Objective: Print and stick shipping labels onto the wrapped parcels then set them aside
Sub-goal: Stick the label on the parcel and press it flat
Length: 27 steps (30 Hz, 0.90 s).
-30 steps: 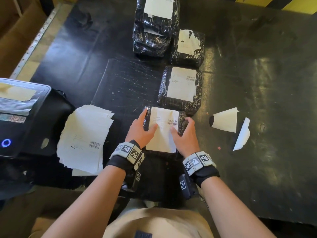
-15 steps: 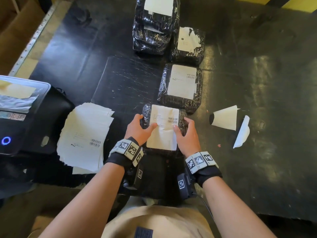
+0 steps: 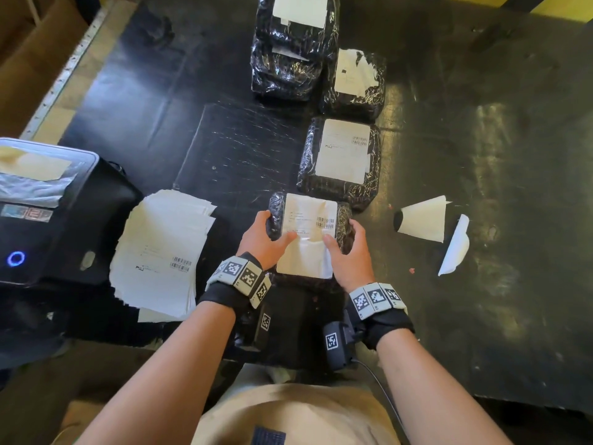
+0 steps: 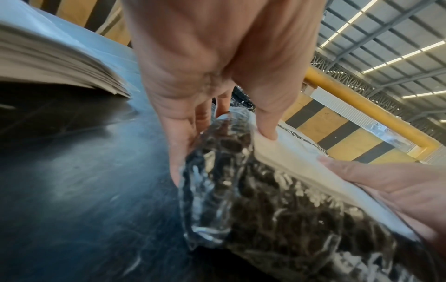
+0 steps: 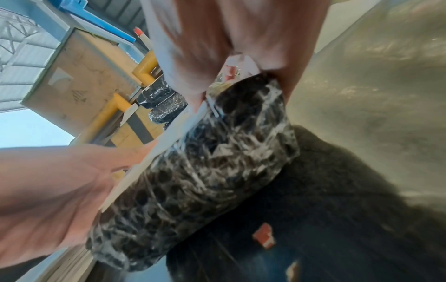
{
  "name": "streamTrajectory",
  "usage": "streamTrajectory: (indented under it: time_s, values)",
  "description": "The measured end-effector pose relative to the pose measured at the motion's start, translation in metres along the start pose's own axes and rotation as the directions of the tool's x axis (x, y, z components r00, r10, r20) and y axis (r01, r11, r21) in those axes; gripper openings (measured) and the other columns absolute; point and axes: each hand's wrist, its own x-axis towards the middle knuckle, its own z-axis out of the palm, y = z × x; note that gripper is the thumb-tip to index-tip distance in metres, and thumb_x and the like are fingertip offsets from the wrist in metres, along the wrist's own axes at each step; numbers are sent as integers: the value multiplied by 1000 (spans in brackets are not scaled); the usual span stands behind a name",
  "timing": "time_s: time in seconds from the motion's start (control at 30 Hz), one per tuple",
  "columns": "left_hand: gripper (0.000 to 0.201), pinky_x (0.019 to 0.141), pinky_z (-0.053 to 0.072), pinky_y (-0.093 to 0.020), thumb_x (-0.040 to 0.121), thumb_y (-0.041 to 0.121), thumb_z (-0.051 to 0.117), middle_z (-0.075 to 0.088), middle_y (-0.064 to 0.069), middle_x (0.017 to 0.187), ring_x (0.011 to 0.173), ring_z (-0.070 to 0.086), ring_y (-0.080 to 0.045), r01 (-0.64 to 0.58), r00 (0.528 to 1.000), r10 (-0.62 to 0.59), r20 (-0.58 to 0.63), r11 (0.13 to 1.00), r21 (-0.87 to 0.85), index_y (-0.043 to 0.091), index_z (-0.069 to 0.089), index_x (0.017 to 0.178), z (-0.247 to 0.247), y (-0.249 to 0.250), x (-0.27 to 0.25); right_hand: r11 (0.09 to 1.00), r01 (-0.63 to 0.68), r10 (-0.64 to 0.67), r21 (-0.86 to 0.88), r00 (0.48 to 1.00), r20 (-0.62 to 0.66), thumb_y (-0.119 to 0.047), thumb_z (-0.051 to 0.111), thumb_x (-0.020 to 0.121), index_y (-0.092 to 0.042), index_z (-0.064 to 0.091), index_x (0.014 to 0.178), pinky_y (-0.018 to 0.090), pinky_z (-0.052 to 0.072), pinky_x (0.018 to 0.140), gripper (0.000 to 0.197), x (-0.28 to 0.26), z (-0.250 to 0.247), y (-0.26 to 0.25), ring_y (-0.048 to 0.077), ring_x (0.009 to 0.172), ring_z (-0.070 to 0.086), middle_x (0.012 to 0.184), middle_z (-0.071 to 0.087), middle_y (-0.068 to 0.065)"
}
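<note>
A black bubble-wrapped parcel [image 3: 345, 224] with a white shipping label [image 3: 306, 239] on top is held between both hands near the table's front edge. My left hand [image 3: 261, 240] grips its left side, thumb on the label. My right hand [image 3: 348, 250] grips its right side, thumb also on the label. The left wrist view shows the parcel [image 4: 277, 209] with fingers under it and the thumb on the label [image 4: 301, 162]. In the right wrist view the parcel [image 5: 198, 171] is tilted off the table.
A labelled parcel [image 3: 341, 162] lies just beyond, another [image 3: 354, 81] further back beside a stack of parcels [image 3: 293, 43]. A pile of label sheets [image 3: 160, 248] and a black printer [image 3: 48, 213] sit at left. Two peeled backing papers [image 3: 423, 220] lie at right on the black table [image 3: 481, 187].
Both hands have carried the parcel a little away from me, toward the labelled parcel ahead. The grip is the same.
</note>
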Motion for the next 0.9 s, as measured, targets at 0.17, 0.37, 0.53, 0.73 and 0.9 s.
streamTrajectory:
  time_s: [0.17,0.37,0.53,0.73,0.9]
  values:
    - [81,94,51,-35,85,43,66,52,-1,138,117,57,-18,13,999,-14,-31,999,-45,23,21,150,8,-8,-7,1000,-11,11,-27,1000,-3,-43,57,93,-27,18,152,33,29,109,73,-14,5,4,18,141,31,155,28,-2]
    - [103,94,50,-41,69,62,68,45,0,141,121,53,-19,21,998,-22,-55,1000,-20,34,11,150,22,-12,-11,996,-63,59,-59,996,-64,-54,62,86,-26,17,152,38,33,108,85,-23,15,13,18,139,34,154,31,-4]
    - [85,86,52,-32,79,41,73,53,1,134,114,57,-17,-9,997,5,-74,999,-51,24,22,145,21,-5,-10,1000,-23,22,-18,999,-47,-45,59,91,-26,27,149,33,35,106,69,-20,12,16,16,133,42,147,43,-4]
    - [70,92,44,-28,90,30,64,48,1,142,125,50,-15,-81,997,79,-27,991,-105,24,25,148,8,-17,-24,999,8,-6,-45,998,61,-47,53,94,-28,11,154,39,26,114,75,-26,1,20,18,144,27,158,25,-4]
    - [93,108,36,-39,81,38,73,37,1,151,137,38,-18,-98,995,100,28,993,-71,24,15,152,8,-32,-36,999,17,-16,-32,999,45,-47,73,80,-27,9,154,35,26,112,99,-45,5,26,16,143,27,157,25,-6]
